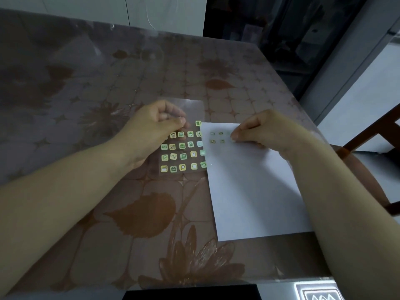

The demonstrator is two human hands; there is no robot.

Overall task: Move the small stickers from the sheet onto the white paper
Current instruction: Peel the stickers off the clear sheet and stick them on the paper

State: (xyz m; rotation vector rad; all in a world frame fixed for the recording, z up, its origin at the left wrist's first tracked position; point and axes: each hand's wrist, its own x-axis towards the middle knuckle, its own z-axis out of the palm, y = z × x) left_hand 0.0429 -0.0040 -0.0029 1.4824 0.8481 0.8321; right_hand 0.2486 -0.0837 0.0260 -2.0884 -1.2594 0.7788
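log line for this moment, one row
left hand grips clear sticker sheet | right hand touches white paper sheet | several small green stickers on paper

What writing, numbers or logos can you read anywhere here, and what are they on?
No text here can be read.
Sticker sheet: only small pictures, such as the magnifying glass sticker; any lettering is too small to read.
White paper: the placed stickers are too blurred to read.
Lit panel at the bottom right: a zigzag mark, no legible words.
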